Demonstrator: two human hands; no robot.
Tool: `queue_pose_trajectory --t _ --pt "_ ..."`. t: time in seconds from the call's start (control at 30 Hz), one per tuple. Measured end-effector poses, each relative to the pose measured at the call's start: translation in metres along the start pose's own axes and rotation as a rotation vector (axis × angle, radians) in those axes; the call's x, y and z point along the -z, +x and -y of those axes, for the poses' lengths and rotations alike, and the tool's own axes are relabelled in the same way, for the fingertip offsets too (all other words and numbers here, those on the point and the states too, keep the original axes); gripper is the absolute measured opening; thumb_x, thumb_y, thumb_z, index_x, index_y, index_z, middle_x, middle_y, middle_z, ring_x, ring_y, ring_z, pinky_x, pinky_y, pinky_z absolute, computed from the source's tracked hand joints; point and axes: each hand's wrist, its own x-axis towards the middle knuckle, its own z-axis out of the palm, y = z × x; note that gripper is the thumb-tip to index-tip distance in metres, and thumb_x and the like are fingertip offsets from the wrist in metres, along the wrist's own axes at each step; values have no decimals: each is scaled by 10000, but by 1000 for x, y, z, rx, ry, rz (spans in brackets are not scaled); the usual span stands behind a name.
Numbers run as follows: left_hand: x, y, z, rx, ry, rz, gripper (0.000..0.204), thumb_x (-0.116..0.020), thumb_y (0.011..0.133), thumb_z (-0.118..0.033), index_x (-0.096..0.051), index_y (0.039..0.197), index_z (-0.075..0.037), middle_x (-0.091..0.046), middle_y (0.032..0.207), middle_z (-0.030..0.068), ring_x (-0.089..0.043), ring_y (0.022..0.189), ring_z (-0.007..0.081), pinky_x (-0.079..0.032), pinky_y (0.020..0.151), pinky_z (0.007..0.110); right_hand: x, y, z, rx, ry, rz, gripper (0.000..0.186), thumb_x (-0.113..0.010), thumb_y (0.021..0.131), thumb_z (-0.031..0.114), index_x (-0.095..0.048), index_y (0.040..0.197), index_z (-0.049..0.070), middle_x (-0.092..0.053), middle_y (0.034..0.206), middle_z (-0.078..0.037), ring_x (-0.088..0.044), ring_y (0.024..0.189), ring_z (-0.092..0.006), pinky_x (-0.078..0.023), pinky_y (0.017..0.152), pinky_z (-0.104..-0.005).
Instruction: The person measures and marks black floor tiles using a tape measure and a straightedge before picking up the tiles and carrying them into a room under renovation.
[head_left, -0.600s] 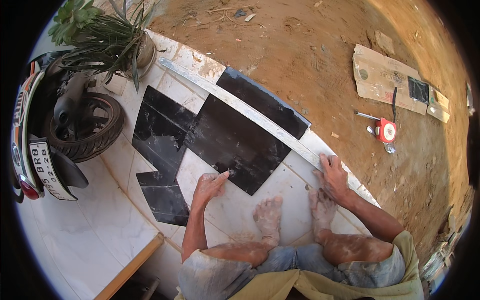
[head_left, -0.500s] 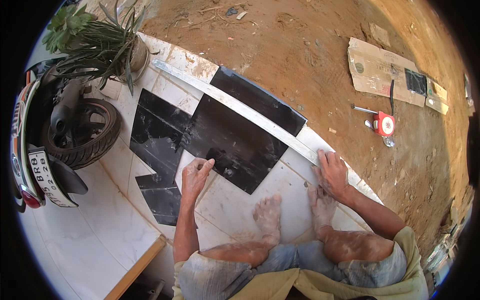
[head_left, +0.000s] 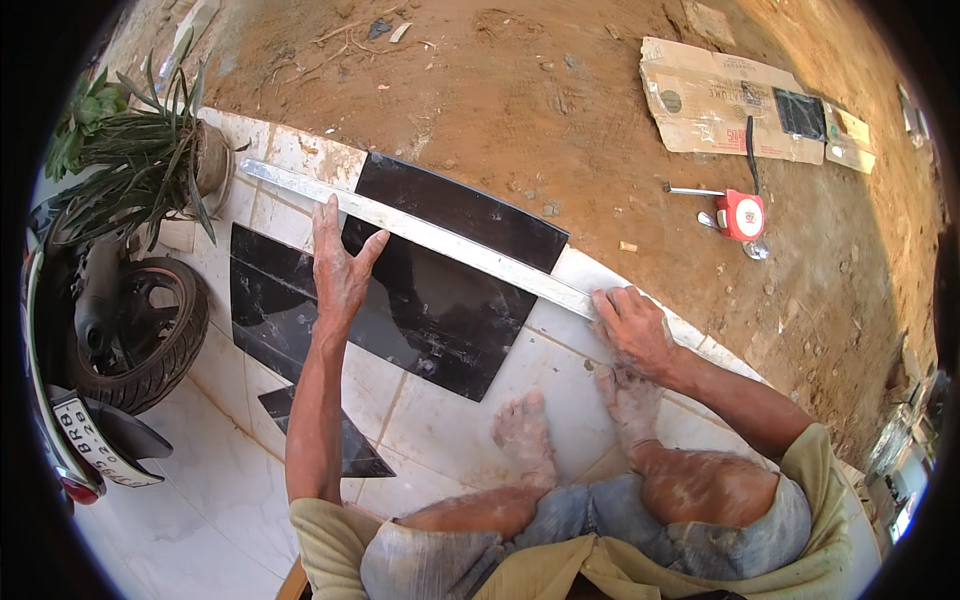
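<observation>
A long silvery-white straight bar lies slantwise over the black tiles. My right hand has its fingers closed over the bar's right end. My left hand is at the left part of the bar, fingers stretched out and thumb apart, fingertips at its near edge. Beyond the bar is a glossy black tile along the floor's outer edge. On the near side sits a dusty black tile. Farther left is another black tile, partly behind my left hand. A smaller black piece lies beside my left forearm.
A potted plant and a motorcycle's rear wheel stand at the left. On the dirt at the right lie a red-and-white tape measure and flattened cardboard. My bare feet rest on white floor tiles.
My left hand has moved up and forward from the near tile's lower left corner to the bar, its fingers spreading. My right hand stays on the bar's right end. The whole view has shifted.
</observation>
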Motion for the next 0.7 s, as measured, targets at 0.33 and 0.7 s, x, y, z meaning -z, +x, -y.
queue_pose_trajectory --t 0.33,0.7 --pt "-39 -19 -5 44 -62 -21 1038 -810 750 -460 -261 1507 -9 -156 1536 350 -196 1441 445 -232 1155 494 1 1 -6 -23 128 96 558 -708 790 183 -508 1267 -26 -515 969 -125 -561 893 -276 -521 696 -369" --pt "-38 -18 2 41 -94 1 937 -811 754 -436 -357 1488 -71 -174 1532 350 -221 1431 451 -259 1136 513 -1 2 -3 54 90 130 490 -621 846 201 -507 1221 -94 -503 912 -130 -561 847 -253 -519 603 -340"
